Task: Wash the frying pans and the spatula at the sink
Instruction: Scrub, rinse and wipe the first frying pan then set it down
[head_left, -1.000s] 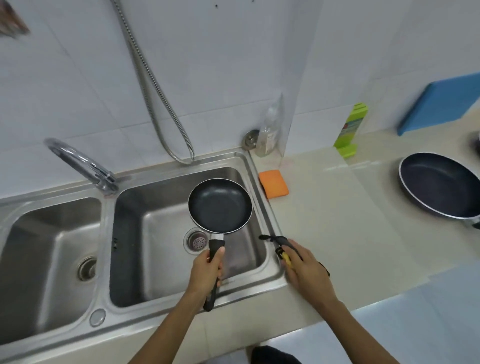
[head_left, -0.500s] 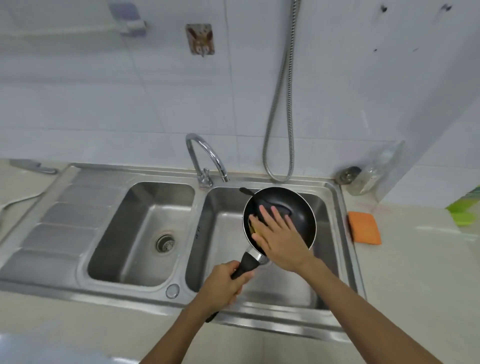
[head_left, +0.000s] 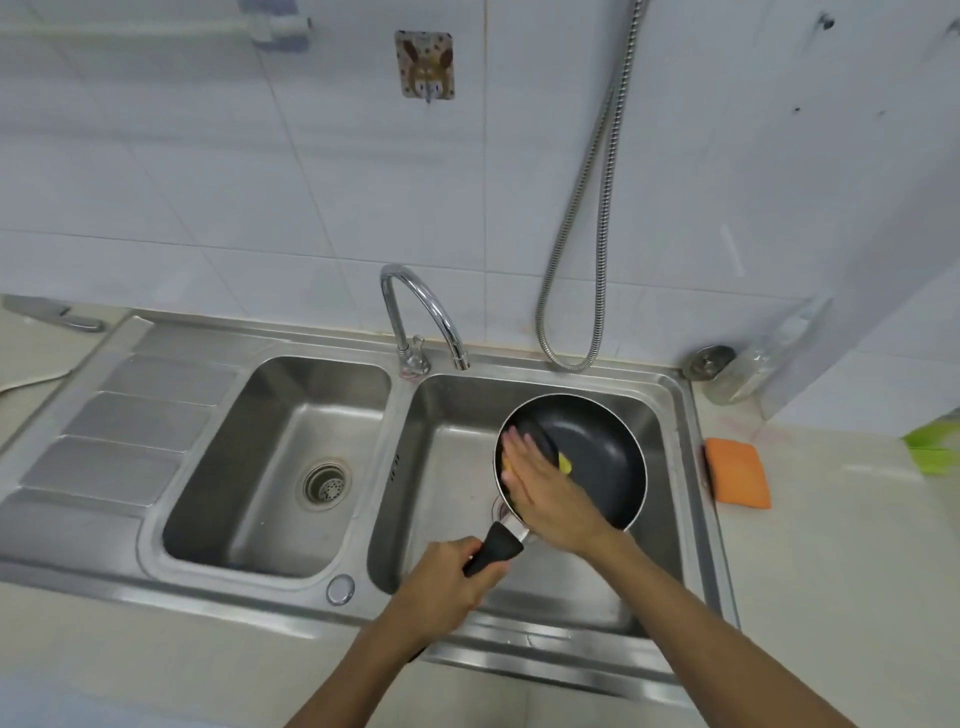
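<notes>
A small black frying pan (head_left: 605, 457) hangs tilted over the right basin (head_left: 447, 415) of the steel sink. My left hand (head_left: 436, 587) grips its black handle (head_left: 493, 551) at the near side. My right hand (head_left: 545, 488) lies flat inside the pan on its left part, pressing a yellow and dark sponge (head_left: 564, 462) against the surface. Most of the sponge is hidden under my fingers. No spatula and no second pan are in view.
A curved chrome faucet (head_left: 415, 312) stands between the two basins, with its spout over the right one. The left basin (head_left: 270, 467) holds nothing. An orange sponge (head_left: 737, 470) lies on the counter right of the sink. A metal hose (head_left: 597, 208) hangs on the tiled wall, near a clear bottle (head_left: 753, 364).
My right hand took the sponge from the counter edge and brought it into the pan, then slid left across it. My view turned left, so the large pan on the counter left the frame.
</notes>
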